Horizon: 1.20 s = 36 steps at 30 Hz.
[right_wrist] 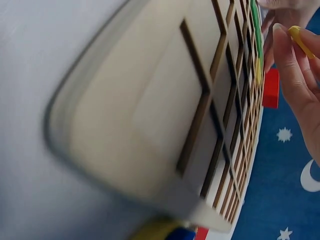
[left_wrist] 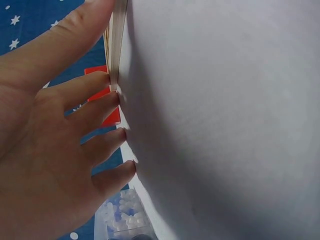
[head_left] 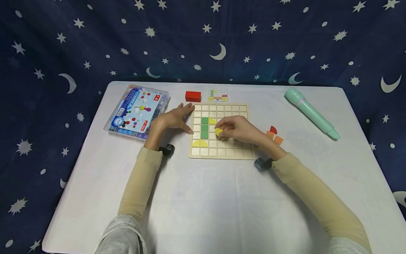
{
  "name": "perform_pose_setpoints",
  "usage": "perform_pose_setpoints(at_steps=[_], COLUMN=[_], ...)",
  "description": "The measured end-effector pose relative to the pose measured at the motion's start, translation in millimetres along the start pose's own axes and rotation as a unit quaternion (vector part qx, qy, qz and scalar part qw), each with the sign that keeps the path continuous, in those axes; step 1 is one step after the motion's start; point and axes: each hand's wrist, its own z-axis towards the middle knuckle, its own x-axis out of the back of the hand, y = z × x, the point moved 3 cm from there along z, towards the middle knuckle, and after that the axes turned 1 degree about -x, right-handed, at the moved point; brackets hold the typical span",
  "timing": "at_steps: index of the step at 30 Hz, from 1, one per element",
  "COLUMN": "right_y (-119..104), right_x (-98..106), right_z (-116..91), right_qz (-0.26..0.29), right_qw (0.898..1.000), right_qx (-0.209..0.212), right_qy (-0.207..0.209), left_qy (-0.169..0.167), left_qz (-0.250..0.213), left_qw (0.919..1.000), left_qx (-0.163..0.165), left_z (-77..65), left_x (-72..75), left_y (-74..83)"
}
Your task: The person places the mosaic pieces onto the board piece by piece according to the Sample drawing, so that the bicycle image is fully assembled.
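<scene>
A wooden grid board (head_left: 222, 152) lies flat on the table. A column of green square pieces (head_left: 204, 128) sits in its cells, with a yellow piece (head_left: 212, 121) to the right of the top one and two yellow quarter-circle pieces (head_left: 200, 143) lower left. My right hand (head_left: 239, 129) pinches another yellow piece (head_left: 219, 131) between thumb and fingers over the middle of the board; the right wrist view shows this yellow piece (right_wrist: 301, 42) edge-on. With fingers spread, my left hand (head_left: 172, 118) rests at the board's left edge, touching it with the thumb.
Behind the board are a red block (head_left: 193, 96) and a pattern card (head_left: 217, 94). A clear case of beads (head_left: 137, 111) lies at the left. Loose orange pieces (head_left: 278, 140) and a red piece (head_left: 273, 129) lie right of the board, a green microphone-shaped object (head_left: 312, 113) farther right.
</scene>
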Motion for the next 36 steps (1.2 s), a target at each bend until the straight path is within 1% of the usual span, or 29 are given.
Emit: perform_pose_setpoints(at_steps=[3, 9, 13, 17, 23, 30, 36], right_y=[-4, -10, -15, -21, -27, -35, -37], right_x=[-8, -23, -34, -42, -55, -66, -72], right_z=[5, 14, 19, 24, 29, 32, 33], right_qz=[-0.002, -0.025, -0.039, -0.054, -0.071, -0.092, -0.107], right_qw=[1.000, 0.997, 0.995, 0.993, 0.989, 0.987, 0.988], right_qx=[0.011, 0.050, 0.060, 0.070, 0.070, 0.081, 0.070], right_qy=[-0.014, -0.045, -0.067, -0.080, -0.106, -0.106, -0.092], left_qy=[0.001, -0.001, -0.003, -0.002, -0.002, -0.001, -0.001], left_qz=[0.002, 0.002, 0.001, -0.001, -0.001, 0.006, 0.005], left_qw=[1.0000, 1.0000, 1.0000, 0.9999, 0.9999, 0.9999, 0.9999], left_qx=[-0.001, -0.004, -0.008, -0.010, -0.011, -0.015, -0.010], left_z=[-0.2, -0.2, 0.3, -0.3, -1.7, -1.1, -0.4], left_x=[0.2, 0.0, -0.5, -0.7, 0.1, 0.8, 0.9], left_y=[-1.3, -3.0, -4.2, -3.2, -0.6, -1.0, -1.9])
